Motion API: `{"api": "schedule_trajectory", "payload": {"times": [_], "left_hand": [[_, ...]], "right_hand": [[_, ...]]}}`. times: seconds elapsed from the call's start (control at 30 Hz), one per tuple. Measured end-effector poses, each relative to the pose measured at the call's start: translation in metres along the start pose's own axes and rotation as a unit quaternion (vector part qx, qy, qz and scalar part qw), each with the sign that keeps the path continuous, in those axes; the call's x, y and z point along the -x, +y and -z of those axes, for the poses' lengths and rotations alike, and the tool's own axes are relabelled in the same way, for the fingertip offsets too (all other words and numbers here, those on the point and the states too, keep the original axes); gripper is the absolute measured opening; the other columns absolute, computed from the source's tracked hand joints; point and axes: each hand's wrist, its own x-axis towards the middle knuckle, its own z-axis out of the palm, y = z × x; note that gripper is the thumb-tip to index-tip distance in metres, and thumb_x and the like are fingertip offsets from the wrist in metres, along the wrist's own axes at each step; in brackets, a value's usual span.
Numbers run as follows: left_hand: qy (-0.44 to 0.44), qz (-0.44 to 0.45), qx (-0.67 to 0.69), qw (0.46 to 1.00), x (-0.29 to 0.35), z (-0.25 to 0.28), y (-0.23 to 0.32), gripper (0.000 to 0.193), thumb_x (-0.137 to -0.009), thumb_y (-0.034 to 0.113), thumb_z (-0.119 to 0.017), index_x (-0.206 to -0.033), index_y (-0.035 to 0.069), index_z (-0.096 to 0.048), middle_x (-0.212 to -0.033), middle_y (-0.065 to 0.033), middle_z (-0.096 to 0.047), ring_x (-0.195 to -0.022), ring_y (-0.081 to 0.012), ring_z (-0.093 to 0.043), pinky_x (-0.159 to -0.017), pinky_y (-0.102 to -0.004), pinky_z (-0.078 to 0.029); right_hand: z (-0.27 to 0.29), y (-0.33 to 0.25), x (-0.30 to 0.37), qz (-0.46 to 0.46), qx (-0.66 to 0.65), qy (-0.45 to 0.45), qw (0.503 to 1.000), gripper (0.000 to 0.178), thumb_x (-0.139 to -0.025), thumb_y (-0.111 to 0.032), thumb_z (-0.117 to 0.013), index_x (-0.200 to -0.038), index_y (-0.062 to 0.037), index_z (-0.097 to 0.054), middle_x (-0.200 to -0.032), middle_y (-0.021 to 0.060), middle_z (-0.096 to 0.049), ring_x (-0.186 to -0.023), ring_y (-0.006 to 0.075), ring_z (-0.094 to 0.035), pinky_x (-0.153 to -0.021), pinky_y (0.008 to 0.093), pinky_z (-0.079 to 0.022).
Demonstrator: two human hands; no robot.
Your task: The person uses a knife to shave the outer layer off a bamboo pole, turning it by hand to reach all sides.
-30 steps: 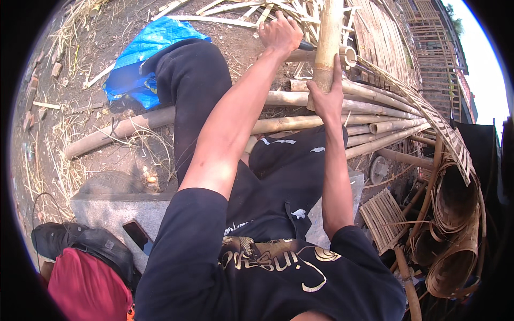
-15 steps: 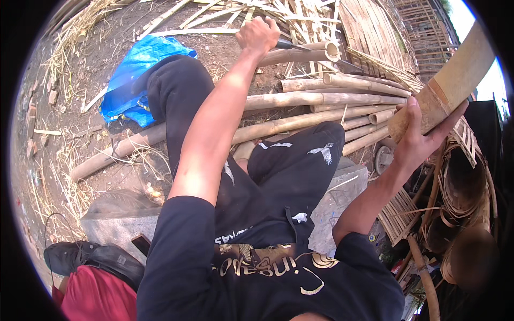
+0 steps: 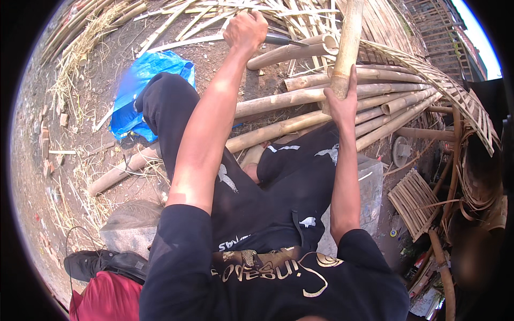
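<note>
Bamboo tube (image 3: 347,45), pale and smooth, fills the gripping right hand (image 3: 341,105); the left hand (image 3: 245,31) clenches a dark handle (image 3: 277,40).

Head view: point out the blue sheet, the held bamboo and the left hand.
Blue sheet (image 3: 140,77), head view, crumpled upper part.
Held bamboo (image 3: 347,49), head view, middle of its visible length.
Left hand (image 3: 245,33), head view, back of hand.

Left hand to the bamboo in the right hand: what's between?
The head view shows a dark-handled tool in the left hand, a bamboo tube and pale strips beyond.
</note>
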Motion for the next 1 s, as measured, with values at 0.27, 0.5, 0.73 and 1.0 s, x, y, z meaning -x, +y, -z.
{"api": "schedule_trajectory", "payload": {"times": [0.27,0.5,0.73,1.0], "left_hand": [[0.056,0.054,-0.017,0.997,-0.032,0.025,-0.054,0.057,-0.093,0.054,-0.046,-0.101,0.007,-0.077,-0.098,-0.0223,-0.073,-0.097,-0.0378,-0.07,-0.088,-0.0474,-0.053],[-0.12,-0.279,-0.127,0.944,0.004,0.024,-0.054,0.046,-0.072,0.052,-0.073,-0.095,0.012,-0.077,-0.081,-0.0158,-0.073,-0.078,-0.0348,-0.072,-0.073,-0.0439,-0.057],[-0.068,-0.189,-0.194,0.96,-0.004,0.023,-0.047,0.033,-0.066,0.029,-0.067,-0.087,0.006,-0.078,-0.079,-0.0228,-0.072,-0.078,-0.0393,-0.073,-0.075,-0.0467,-0.058],[-0.091,-0.136,-0.2,0.966,-0.002,0.022,-0.032,0.034,-0.068,0.027,-0.07,-0.089,0.001,-0.075,-0.091,-0.0205,-0.074,-0.09,-0.037,-0.073,-0.082,-0.0422,-0.057]], "right_hand": [[-0.04,-0.048,-0.001,-0.033,-0.047,-0.022,0.998,0.099,-0.076,-0.019,-0.07,-0.159,-0.0336,-0.017,-0.115,0.0267,-0.068,-0.098,0.0366,-0.071,-0.088,0.0431,-0.055],[-0.038,-0.05,-0.027,-0.052,-0.062,-0.044,0.996,0.1,-0.075,-0.017,-0.071,-0.16,-0.0304,-0.019,-0.109,0.0224,-0.07,-0.089,0.0302,-0.071,-0.084,0.0397,-0.056],[-0.021,-0.029,-0.037,0.036,-0.175,-0.067,0.982,0.099,-0.075,-0.008,-0.074,-0.16,-0.0227,-0.025,-0.139,0.0176,-0.057,-0.112,0.0212,-0.063,-0.095,0.0341,-0.052],[0.144,-0.167,-0.062,0.331,-0.009,0.183,0.926,0.094,-0.081,-0.014,-0.078,-0.158,-0.012,-0.023,-0.138,0.0174,-0.052,-0.107,0.0237,-0.064,-0.088,0.0343,-0.057]]}}
